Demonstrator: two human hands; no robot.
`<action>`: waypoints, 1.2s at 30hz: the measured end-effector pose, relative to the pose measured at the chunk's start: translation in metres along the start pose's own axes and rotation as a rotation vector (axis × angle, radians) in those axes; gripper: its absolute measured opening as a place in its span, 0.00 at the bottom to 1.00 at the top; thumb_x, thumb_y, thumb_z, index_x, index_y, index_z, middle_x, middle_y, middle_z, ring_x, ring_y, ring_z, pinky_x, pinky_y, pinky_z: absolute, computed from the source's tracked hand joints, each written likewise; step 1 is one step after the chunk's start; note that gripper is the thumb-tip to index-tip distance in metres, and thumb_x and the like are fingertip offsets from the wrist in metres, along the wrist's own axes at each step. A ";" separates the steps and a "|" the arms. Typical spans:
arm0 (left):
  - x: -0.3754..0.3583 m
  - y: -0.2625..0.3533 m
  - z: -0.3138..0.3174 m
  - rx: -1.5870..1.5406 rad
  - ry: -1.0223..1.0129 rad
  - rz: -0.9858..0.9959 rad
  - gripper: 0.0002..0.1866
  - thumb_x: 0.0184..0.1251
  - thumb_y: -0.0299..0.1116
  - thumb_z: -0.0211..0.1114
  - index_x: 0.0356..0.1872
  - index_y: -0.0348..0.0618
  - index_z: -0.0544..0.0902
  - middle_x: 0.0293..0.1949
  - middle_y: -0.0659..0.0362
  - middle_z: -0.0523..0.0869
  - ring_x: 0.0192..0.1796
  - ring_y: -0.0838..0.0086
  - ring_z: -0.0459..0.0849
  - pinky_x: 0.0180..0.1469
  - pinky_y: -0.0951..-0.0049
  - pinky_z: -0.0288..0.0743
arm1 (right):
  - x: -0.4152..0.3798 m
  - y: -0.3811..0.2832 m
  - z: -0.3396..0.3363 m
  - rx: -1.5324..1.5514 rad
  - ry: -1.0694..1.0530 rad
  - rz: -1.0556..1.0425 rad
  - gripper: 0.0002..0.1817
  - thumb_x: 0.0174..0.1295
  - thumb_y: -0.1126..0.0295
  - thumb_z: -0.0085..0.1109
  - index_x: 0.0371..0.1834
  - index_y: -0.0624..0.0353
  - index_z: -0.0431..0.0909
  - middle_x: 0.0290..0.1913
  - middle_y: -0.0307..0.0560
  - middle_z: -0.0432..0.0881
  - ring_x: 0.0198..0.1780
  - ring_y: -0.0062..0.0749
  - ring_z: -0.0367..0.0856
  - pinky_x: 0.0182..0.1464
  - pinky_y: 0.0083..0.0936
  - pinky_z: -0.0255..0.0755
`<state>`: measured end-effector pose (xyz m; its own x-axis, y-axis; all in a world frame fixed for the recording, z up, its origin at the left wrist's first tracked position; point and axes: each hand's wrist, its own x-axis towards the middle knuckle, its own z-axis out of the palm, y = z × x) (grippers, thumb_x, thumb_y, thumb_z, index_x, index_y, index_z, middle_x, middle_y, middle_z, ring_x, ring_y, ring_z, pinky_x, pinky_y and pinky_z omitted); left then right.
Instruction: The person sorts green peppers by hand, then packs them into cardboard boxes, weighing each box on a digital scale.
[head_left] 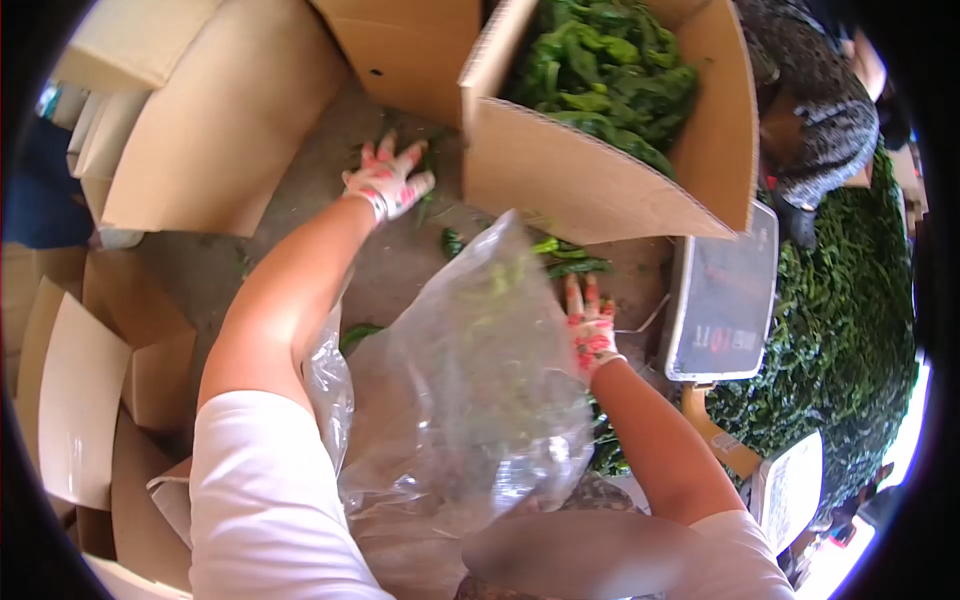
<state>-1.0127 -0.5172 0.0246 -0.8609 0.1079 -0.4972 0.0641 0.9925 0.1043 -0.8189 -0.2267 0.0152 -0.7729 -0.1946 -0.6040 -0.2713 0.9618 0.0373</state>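
Loose green peppers (565, 255): few left on floor beside full cardboard box (600, 190). Left hand (388, 182), right hand (590, 330): gloved, spread flat, holding nothing. Plastic bag (470, 380): mostly unfilled.

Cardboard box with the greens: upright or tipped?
Tipped. The cardboard box leans toward the person, its open top showing green leaves inside, with a few spilled leaves below.

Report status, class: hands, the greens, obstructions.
Left hand gloved, open on floor by box. Right hand open near loose green leaves. Clear plastic bag covers the middle.
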 end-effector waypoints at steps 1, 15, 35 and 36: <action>-0.012 0.022 0.005 -0.016 -0.051 0.065 0.33 0.67 0.57 0.48 0.72 0.66 0.54 0.75 0.54 0.48 0.75 0.46 0.44 0.66 0.35 0.49 | 0.001 -0.001 -0.011 0.005 -0.063 -0.001 0.64 0.32 0.39 0.74 0.75 0.36 0.45 0.76 0.55 0.43 0.75 0.61 0.40 0.66 0.65 0.46; -0.219 0.248 0.136 -0.214 -0.401 0.988 0.33 0.59 0.36 0.60 0.68 0.48 0.62 0.70 0.44 0.56 0.71 0.46 0.54 0.70 0.52 0.53 | -0.208 0.036 0.086 0.474 0.018 0.212 0.37 0.45 0.66 0.63 0.65 0.48 0.65 0.64 0.54 0.66 0.65 0.54 0.65 0.62 0.40 0.65; -0.265 0.334 0.212 -0.041 -0.115 0.681 0.15 0.51 0.34 0.60 0.42 0.50 0.81 0.45 0.53 0.81 0.48 0.60 0.79 0.53 0.64 0.73 | -0.375 0.084 0.112 0.992 0.514 0.393 0.19 0.59 0.75 0.52 0.55 0.59 0.74 0.52 0.50 0.78 0.48 0.35 0.79 0.48 0.28 0.73; -0.299 0.349 0.190 -0.459 0.011 0.943 0.18 0.55 0.39 0.61 0.48 0.50 0.79 0.51 0.52 0.79 0.53 0.59 0.77 0.58 0.62 0.70 | -0.366 0.083 0.114 0.996 0.570 0.402 0.18 0.57 0.77 0.53 0.53 0.60 0.75 0.51 0.52 0.79 0.48 0.39 0.80 0.49 0.28 0.73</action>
<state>-0.6364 -0.1917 0.0458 -0.5666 0.8232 -0.0366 0.5157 0.3889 0.7634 -0.4929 -0.0535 0.1489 -0.9098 0.3358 -0.2439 0.4113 0.6511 -0.6379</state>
